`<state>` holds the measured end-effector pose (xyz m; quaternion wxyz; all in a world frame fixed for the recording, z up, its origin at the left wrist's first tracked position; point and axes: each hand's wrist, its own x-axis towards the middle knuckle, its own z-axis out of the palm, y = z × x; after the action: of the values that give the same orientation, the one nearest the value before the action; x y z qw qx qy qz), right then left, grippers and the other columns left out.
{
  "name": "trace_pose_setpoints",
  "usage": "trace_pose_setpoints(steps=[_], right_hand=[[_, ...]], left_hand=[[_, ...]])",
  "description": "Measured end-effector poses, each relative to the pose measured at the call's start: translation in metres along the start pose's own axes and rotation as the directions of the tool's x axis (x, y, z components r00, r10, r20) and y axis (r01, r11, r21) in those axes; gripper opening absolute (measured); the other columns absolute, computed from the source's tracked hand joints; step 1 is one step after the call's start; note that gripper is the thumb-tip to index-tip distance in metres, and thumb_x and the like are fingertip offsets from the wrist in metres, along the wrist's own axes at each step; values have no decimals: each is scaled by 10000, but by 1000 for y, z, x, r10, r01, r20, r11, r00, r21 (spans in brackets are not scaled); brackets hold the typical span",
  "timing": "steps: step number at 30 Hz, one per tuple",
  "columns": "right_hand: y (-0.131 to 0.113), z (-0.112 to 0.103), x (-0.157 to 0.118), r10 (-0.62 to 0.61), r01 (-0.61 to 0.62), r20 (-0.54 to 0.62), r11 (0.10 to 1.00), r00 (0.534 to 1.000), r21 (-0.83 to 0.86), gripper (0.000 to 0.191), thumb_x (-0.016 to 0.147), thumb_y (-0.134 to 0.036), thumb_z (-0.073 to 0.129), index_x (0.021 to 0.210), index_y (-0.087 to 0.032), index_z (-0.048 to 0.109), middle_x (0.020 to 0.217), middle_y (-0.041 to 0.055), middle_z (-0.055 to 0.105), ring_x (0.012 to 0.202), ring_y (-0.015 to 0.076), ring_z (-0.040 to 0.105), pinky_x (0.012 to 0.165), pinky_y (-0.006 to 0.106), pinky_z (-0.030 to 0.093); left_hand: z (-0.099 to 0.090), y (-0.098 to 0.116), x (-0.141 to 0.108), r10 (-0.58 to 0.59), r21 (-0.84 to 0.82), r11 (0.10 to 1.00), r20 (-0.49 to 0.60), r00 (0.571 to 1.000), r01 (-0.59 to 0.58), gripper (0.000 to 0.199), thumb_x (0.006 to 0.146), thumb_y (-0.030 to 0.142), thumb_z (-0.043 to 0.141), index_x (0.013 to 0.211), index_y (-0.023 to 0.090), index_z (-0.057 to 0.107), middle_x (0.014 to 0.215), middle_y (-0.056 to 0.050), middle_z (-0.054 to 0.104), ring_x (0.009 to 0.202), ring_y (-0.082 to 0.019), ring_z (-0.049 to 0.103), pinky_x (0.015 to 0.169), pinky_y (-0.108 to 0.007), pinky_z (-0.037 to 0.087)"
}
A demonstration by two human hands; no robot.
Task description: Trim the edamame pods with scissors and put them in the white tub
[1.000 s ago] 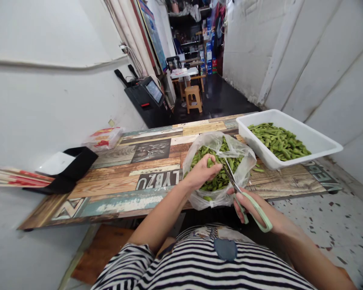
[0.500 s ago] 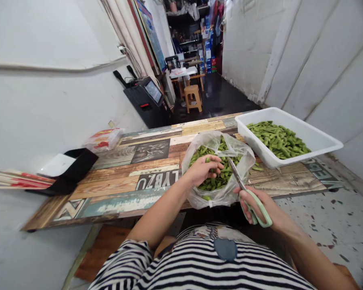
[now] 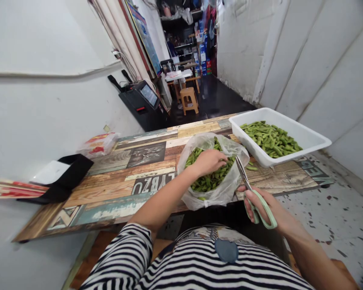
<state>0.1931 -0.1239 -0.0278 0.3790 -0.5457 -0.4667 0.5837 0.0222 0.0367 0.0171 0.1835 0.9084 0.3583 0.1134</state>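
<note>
Green edamame pods (image 3: 207, 182) fill a clear plastic bag (image 3: 190, 144), which sits with its mouth spread wide on the wood-patterned table (image 3: 153, 169). My left hand (image 3: 211, 162) reaches over the pods inside the bag, palm down, fingertips pinched together. What they hold, if anything, is hidden. At the bag's right side, my right hand (image 3: 270, 205) grips scissors (image 3: 243, 174) by their pale green handles. The blades point up and away, close together, near the bag's right rim.
To the right of the bag stands a white tray (image 3: 310, 135) with many pods in it. A few loose pods (image 3: 251, 166) lie between bag and tray. At left are a black holder (image 3: 78, 165) with chopsticks and a plastic packet (image 3: 98, 145). A black touchscreen machine (image 3: 145, 100) stands behind the table.
My left hand has turned palm down and its fingers have moved slightly right, towards the scissors. The scissors stay in my right hand. The whole view has shifted a little.
</note>
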Motion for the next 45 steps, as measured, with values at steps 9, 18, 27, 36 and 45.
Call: trace_pose_setpoints(steps=[9, 18, 27, 36, 45], right_hand=[[-19, 7, 9, -103, 125, 83, 932, 991, -339, 475, 836, -530, 562, 1143, -172, 622, 533, -34, 494, 494, 138, 477, 452, 229, 382], [-19, 7, 13, -81, 113, 93, 899, 992, -423, 364, 831, -542, 566, 847, -187, 642, 469, -58, 431, 411, 108, 408, 402, 224, 326], [-31, 17, 7, -14, 68, 231, 972, 973, -224, 472, 882, -650, 364, 787, -204, 490, 568, -26, 522, 517, 134, 528, 516, 255, 431], [-30, 25, 6, 2, 34, 197, 983, 980, -179, 490, 878, -657, 374, 705, -203, 442, 536, -45, 498, 448, 100, 494, 467, 232, 396], [1, 21, 21, 9, 1, 78, 991, 997, -132, 436, 857, -584, 501, 652, -203, 447, 427, -74, 451, 307, 77, 418, 301, 183, 333]], left_hand=[[-20, -14, -41, -53, -477, 872, 132, 990, 110, 333, 787, 402, 599, 892, 116, 733, 790, -28, 693, 732, -130, 573, 713, -219, 416], [-19, -16, -50, -189, -616, 726, 250, 950, 307, 325, 703, 401, 689, 841, 109, 722, 551, 29, 537, 511, -56, 395, 508, -192, 322], [-3, -7, -52, -358, -940, 145, 240, 902, 308, 253, 636, 187, 740, 799, 96, 569, 640, -24, 631, 423, -13, 400, 395, -161, 205], [7, 11, -54, -403, -974, 21, 197, 894, 224, 240, 649, 158, 697, 716, 130, 468, 675, -63, 670, 398, -15, 421, 361, -148, 196], [4, 7, -57, -422, -963, 69, 209, 882, 262, 225, 693, 156, 642, 871, 148, 504, 648, -20, 626, 435, -51, 456, 384, -154, 236]])
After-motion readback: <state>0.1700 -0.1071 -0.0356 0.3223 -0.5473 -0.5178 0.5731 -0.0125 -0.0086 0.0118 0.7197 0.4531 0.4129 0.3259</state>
